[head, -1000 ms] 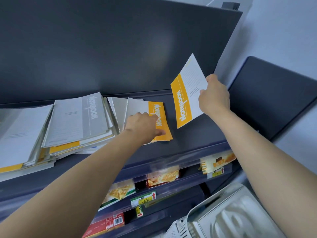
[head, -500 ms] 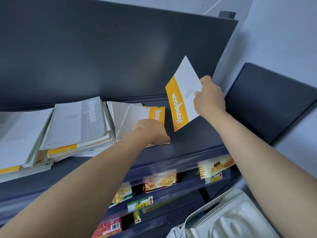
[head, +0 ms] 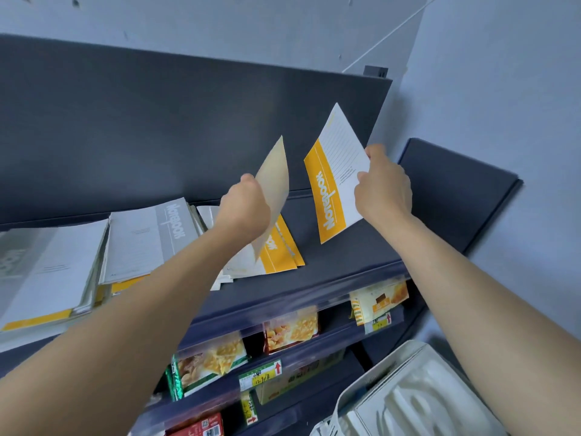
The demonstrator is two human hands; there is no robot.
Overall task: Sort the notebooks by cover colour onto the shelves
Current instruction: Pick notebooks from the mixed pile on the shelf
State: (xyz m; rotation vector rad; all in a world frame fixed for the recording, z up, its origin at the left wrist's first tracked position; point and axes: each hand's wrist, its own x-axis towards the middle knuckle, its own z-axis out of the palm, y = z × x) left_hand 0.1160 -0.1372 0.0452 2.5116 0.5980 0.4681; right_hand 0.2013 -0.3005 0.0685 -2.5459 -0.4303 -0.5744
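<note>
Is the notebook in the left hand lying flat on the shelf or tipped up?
Tipped up: the left hand grips the notebook steeply tilted, lower corner over the yellow pile.

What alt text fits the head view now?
A person's right hand holds a white paper notebook with a yellow band tilted above a dark grey metal shelf, while the left hand holds up a plain pale sheet over a stack of yellow-banded notebooks. Grey-banded notebook stacks lie further left.

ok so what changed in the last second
The left hand, which pressed on the orange-and-white notebook pile on the dark shelf, now grips its top notebook and tilts it up, pale underside showing. The right hand still holds the other orange-and-white notebook raised; grey notebook stacks unchanged.
</note>
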